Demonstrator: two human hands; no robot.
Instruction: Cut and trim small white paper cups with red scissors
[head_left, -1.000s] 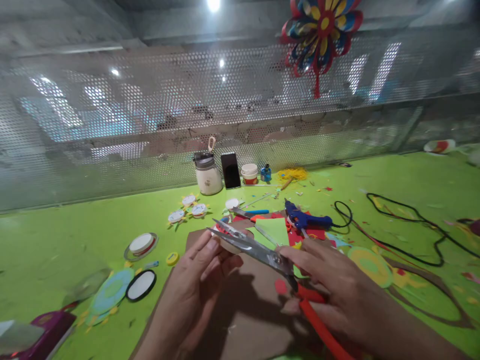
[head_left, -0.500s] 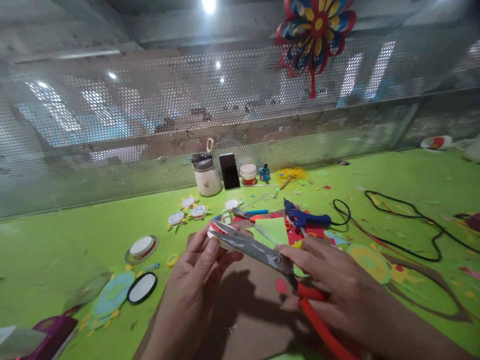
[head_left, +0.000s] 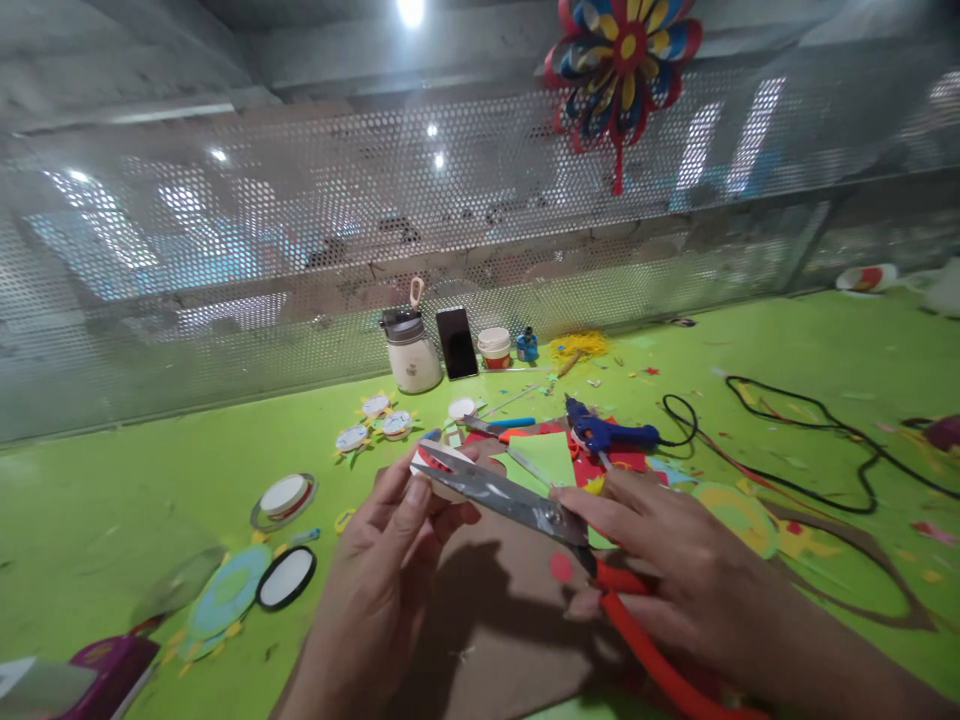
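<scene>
Working at a green table (head_left: 810, 340), backed by a mesh screen (head_left: 337, 230) under bright lights. Holding a small white round piece (head_left: 445, 488) with red in it at the fingertips of the left hand (head_left: 386, 545), pinched between thumb and fingers. Clamped with the right hand (head_left: 667, 560) around the orange handles of scissors (head_left: 517, 503), with blades lying across the piece, just above the left thumb. Hard to tell about any cut. Compared with a second ago, closing the blades nearer together; keeping the piece in the same pinch. Partly covering a yellow cap (head_left: 343, 521) now with the left hand. Leaning over brown cardboard (head_left: 517, 620), near a red paper disc (head_left: 560, 567) below the scissors. Crowded just beyond by light green paper (head_left: 551, 457) and a blue glue gun (head_left: 611, 435). Lined along the screen with a bottle (head_left: 414, 362), a phone (head_left: 457, 343) and a tub (head_left: 494, 347). Scattered to the left with a paper flower (head_left: 225, 590) and a black-rimmed disc (head_left: 286, 577).
</scene>
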